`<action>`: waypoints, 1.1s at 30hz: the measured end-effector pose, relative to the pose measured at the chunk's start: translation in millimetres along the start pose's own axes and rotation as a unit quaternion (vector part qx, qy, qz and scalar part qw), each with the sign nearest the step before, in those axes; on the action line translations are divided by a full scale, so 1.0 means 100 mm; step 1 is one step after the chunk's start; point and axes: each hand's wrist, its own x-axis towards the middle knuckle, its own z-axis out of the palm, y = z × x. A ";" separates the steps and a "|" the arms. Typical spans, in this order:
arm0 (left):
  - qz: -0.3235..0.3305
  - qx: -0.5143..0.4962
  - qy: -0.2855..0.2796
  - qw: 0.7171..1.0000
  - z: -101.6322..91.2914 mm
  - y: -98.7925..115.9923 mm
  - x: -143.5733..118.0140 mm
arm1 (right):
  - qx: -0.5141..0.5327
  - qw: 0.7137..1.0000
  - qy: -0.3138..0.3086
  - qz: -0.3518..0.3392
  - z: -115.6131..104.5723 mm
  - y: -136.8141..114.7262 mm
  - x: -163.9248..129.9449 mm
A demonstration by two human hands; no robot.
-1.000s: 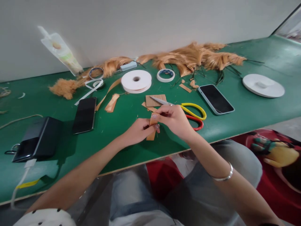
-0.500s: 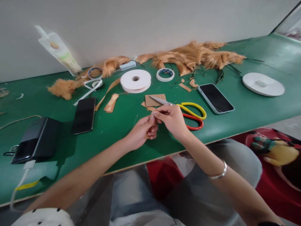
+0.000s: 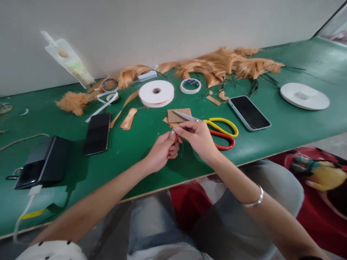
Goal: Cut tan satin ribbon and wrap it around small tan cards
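Observation:
Over the near edge of the green table, my left hand [image 3: 162, 150] is closed with its thumb and fingers around a small tan strip [image 3: 176, 138], mostly hidden by the fingers. My right hand [image 3: 196, 139] pinches at the same piece, its fingertips meeting the left thumb. Thin fibres stick out near the fingers. Scissors [image 3: 222, 146] with one yellow and one red handle lie just behind and right of my right hand. Their blades rest over a cardboard piece [image 3: 177, 115]. Cut tan ribbon strips [image 3: 128, 119] lie to the left.
A white ribbon spool [image 3: 156, 90] and a tape roll [image 3: 190, 86] stand behind the hands. Tan fibre bunches [image 3: 214, 66] line the wall. Phones lie left [image 3: 97, 133] and right [image 3: 249, 112]. A black device [image 3: 43, 162] with a cable is far left; a white disc [image 3: 304, 96] far right.
The left thumb has shifted slightly left and the fingers have curled tighter around the piece. The right hand stays pinched in almost the same place.

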 end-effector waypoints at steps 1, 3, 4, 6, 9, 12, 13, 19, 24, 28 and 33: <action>0.007 0.007 0.004 1.000 0.00 0.00 0.00 | -0.012 1.000 0.011 -0.002 0.00 -0.01 0.00; 0.022 0.018 0.013 0.999 0.00 -0.01 0.01 | -0.066 0.997 0.048 -0.018 0.01 -0.03 -0.02; 0.029 0.020 0.018 0.999 -0.01 -0.01 0.01 | -0.107 0.991 0.067 -0.036 0.02 -0.04 -0.03; 0.038 0.019 0.026 0.999 -0.01 -0.02 0.02 | -0.195 0.973 0.090 -0.086 0.03 -0.04 -0.05; 0.044 0.017 0.033 0.998 0.00 -0.02 0.02 | -0.268 0.946 0.099 -0.151 0.04 -0.02 -0.09; 0.048 0.020 0.030 0.998 0.00 -0.02 0.01 | -0.277 0.938 0.109 -0.178 0.04 0.00 -0.11; 0.049 0.023 0.030 0.998 0.00 -0.02 0.01 | -0.276 0.939 0.110 -0.176 0.04 0.00 -0.10; 0.044 0.045 0.019 0.998 0.00 -0.02 0.01 | -0.218 0.966 0.099 -0.097 0.02 -0.03 -0.07; 0.052 0.050 0.011 0.997 0.00 -0.04 0.01 | -0.167 0.980 0.083 -0.069 0.03 -0.04 -0.04; 0.053 0.038 0.026 0.998 -0.05 0.00 0.03 | -0.221 0.973 0.040 -0.051 -0.15 -0.10 0.01; 0.045 0.002 0.011 0.999 -0.20 0.13 0.07 | -0.586 0.807 -0.029 0.070 -0.59 -0.21 -0.01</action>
